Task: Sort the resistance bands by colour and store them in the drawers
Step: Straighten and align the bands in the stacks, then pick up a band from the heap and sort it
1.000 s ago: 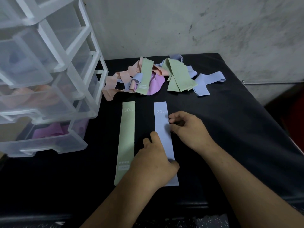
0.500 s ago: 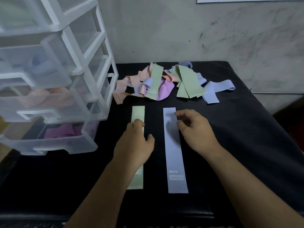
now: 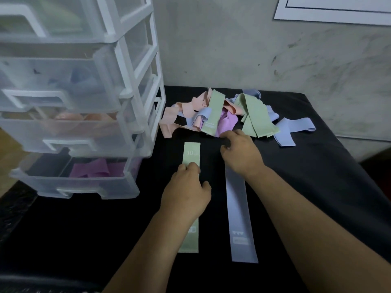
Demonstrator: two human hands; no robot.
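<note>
- The black worktop carries everything and runs back to a grey wall.
- The clear drawer unit stands at its left edge. All four drawers are pulled part-way out: green shows in the top one, blue in the second, peach in the third, purple in the bottom one.
- A tangled pile of green, peach, blue and purple bands lies at the back of the worktop, just right of the unit.
- A blue band lies flat and straight nearer the person, its far end hidden under the right hand.
- A green band lies flat, parallel to it on the left, the two apart.
- The right hand hovers just short of the pile, fingers loosely bent, holding nothing.
- The left hand rests on the green band's middle, fingers curled with their tips on it; I cannot tell whether it pinches the band.
</note>
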